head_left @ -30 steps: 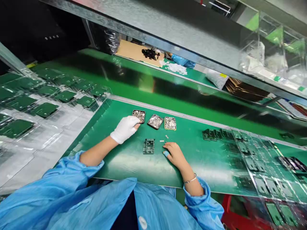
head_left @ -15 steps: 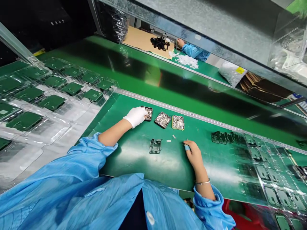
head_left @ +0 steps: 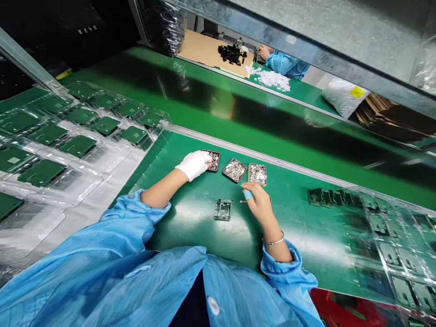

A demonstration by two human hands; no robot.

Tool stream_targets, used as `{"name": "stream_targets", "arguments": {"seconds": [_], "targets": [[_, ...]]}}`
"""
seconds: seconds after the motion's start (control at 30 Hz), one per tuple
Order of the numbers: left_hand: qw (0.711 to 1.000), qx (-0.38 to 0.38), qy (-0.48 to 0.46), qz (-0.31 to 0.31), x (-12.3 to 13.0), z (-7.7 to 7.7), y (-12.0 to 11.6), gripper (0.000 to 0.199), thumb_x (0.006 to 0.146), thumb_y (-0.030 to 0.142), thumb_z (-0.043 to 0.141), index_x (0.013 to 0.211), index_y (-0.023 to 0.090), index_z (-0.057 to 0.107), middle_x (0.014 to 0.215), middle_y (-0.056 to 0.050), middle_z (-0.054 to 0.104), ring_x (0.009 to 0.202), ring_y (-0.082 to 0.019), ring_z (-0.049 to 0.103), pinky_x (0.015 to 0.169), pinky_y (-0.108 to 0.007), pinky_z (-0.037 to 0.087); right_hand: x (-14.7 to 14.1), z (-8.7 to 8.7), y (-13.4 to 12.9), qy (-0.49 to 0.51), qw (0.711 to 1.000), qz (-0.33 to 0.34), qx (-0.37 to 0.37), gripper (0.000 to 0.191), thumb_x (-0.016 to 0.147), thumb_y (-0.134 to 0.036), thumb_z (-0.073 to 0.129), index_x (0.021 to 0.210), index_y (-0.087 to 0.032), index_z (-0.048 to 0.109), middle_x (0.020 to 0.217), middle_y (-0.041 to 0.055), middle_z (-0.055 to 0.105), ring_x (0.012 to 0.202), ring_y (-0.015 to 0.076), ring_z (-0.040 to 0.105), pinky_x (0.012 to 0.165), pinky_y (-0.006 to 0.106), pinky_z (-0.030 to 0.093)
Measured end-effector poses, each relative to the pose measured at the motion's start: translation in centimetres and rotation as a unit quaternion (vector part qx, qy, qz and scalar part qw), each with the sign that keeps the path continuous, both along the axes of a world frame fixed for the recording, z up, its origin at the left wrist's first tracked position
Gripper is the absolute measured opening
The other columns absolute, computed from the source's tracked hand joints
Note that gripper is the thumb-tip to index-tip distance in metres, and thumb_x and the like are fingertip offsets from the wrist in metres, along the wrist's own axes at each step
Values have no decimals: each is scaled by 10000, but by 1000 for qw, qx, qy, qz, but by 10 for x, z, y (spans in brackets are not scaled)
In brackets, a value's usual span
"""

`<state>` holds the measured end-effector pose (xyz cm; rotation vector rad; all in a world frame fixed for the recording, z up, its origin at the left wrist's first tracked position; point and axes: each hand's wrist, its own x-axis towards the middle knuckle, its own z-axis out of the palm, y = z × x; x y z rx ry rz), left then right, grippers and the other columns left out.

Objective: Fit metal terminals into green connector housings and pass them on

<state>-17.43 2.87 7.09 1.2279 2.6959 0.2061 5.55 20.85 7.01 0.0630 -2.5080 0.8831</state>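
basically, l hand (head_left: pixel 194 166), in a white glove, is at the left tin (head_left: pixel 214 161), fingertips over its small metal bits; fingers curled close tog., can't tell if they pinch one. r hand (head_left: pixel 260 202), bare w/ a blue wrap (head_left: pixel 248 194) on one digit, is just below the right tin (head_left: pixel 258 173); fingers bent & close tog., can't tell what, if anything, is btwn the tips. middle tin (head_left: pixel 235 170) sits turned a bit btwn the other 2, also full of metal bits. pcb (head_left: pixel 223 210) lies on the green mat (head_left: pixel 200 231) btwn the forearms, apart from both hands. small strip (head_left: pixel 242 201) shows next to r hand, partly hidden. dark boards (head_left: pixel 330 198) line up off to the r, nr clear trays (head_left: pixel 384 227). at back, co-worker's hand (head_left: pixel 264 52) nr white pcs (head_left: pixel 274 81).
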Motion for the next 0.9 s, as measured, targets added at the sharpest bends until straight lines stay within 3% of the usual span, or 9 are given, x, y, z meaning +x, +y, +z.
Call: {"name": "stream_targets", "arguments": {"seconds": [0.23,0.43,0.53,0.63,0.77,0.9], "targets": [[999,48,-18,16,-2,-1,6,202,820,243,520,751,161,691,865,-119,684,877,-264,650,764,-334,483,8,-13,5,-46,998,-23,-28,229,940,-215,480,1048,-236,681,1038,76,721,980,211,687,870,377,570],[984,166,-59,36,22,24,-14,293,907,348,401,788,171,603,812,-62,629,797,-200,612,733,-296,497,6,-9,1,-25,996,-49,-67,208,922,-214,503,1025,-239,682,1010,69,725,951,206,692,842,374,568],[930,297,-216,20,58,37,-23,275,889,408,430,774,185,543,721,-5,572,676,-159,556,639,-262,478,5,1,-21,-5,988,-50,-146,220,923,-217,516,1097,-249,648,1001,55,726,900,182,700,819,349,574],[874,351,-337,10,98,41,-23,276,859,433,492,728,192,516,678,22,524,639,-140,510,620,-253,455,4,9,-49,2,979,-7,-205,269,902,-232,579,1169,-256,601,1012,42,723,849,157,700,799,317,577],[845,373,-384,13,127,36,-15,258,841,436,507,761,192,529,728,13,556,691,-149,533,658,-260,464,3,11,-68,14,977,-22,-212,161,887,-229,600,1035,-257,656,933,19,725,831,155,687,763,292,566],[838,387,-384,22,124,32,-12,205,834,379,544,784,185,585,742,11,596,711,-154,556,698,-266,469,2,10,-58,-1,957,-56,-286,130,915,-292,573,964,-256,688,871,9,725,771,154,683,741,305,568]]}}
